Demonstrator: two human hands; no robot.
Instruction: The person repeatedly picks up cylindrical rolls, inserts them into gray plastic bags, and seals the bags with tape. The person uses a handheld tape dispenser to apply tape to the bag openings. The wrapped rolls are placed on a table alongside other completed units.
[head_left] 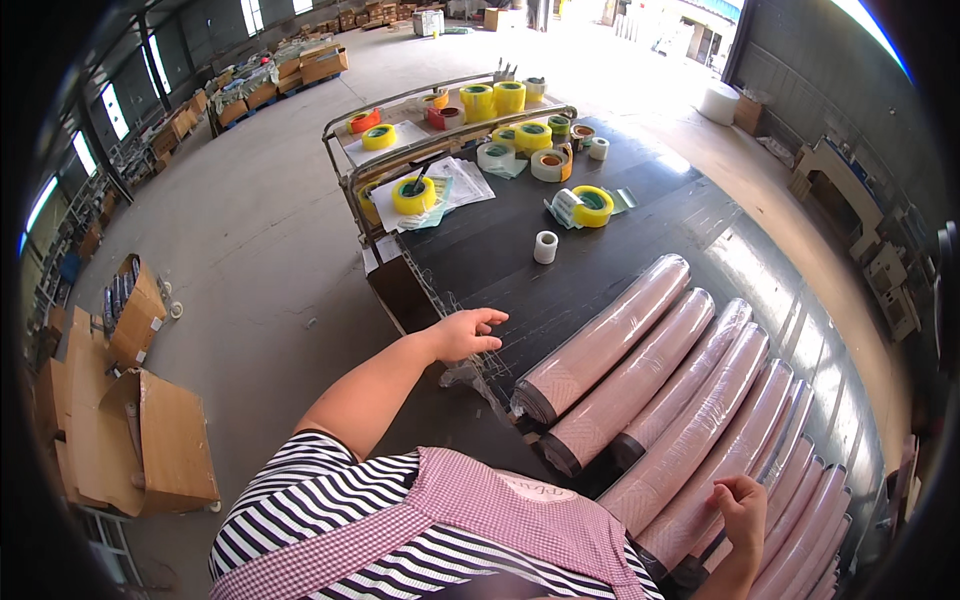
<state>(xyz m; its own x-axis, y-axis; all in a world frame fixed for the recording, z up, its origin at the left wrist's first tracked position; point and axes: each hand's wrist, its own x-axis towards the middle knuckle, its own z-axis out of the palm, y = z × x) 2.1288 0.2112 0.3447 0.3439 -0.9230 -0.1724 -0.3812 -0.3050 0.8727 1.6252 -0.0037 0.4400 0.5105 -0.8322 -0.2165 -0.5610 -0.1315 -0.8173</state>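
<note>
The left hand [468,334], loosely bent, hovers at the left edge of the worktop [480,275], near pink rolls [607,337] laid side by side. The right hand [741,507] curls above others; contact is unclear. Yellow tape [598,218] lies near a white spool [545,249].

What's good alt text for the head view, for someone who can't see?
A person has the left hand at the edge of a dark table and the right hand over a row of wrapped pink rolls. Yellow tape and papers lie farther back; beyond is a large hall.
</note>
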